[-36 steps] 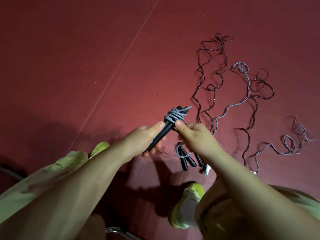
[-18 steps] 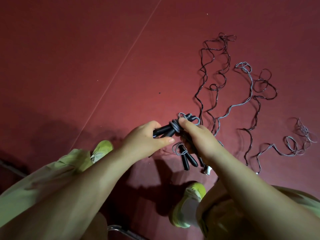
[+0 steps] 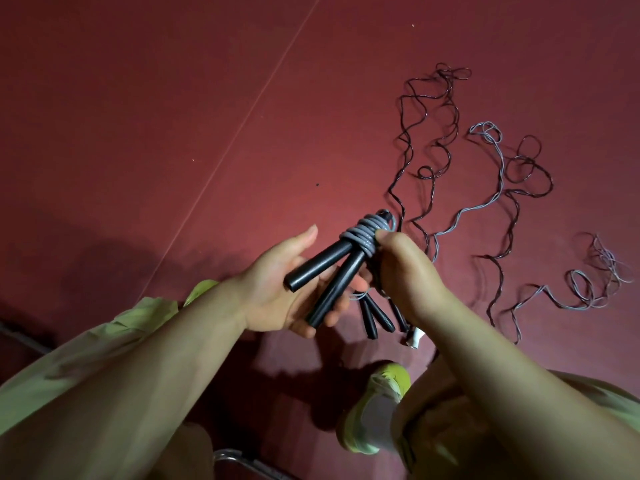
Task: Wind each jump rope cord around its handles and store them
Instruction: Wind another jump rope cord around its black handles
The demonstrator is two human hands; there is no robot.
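A jump rope with two black handles (image 3: pixel 329 268) has its grey cord (image 3: pixel 362 237) wound in a tight bundle round the handles' top ends. My right hand (image 3: pixel 405 271) grips that wound bundle, thumb on the coils. My left hand (image 3: pixel 277 289) lies palm up under the spread lower ends of the handles, fingers relaxed. On the red floor, more black handles (image 3: pixel 372 317) lie below my hands, partly hidden. Loose dark cords (image 3: pixel 429 140) and a grey cord (image 3: pixel 491 199) trail away to the right.
The floor is a red mat (image 3: pixel 138 133) with a thin pale line (image 3: pixel 242 123) running diagonally. My yellow-green shoes (image 3: pixel 377 410) and light green trousers (image 3: pixel 69 368) fill the bottom. A metal tube (image 3: pixel 242 462) shows at the bottom edge. A small white piece (image 3: pixel 415 337) lies by the floor handles.
My left hand has let go of the handles and opened flat beneath them. The handle ends have spread apart and the bundle now tilts up to the right in my right hand.
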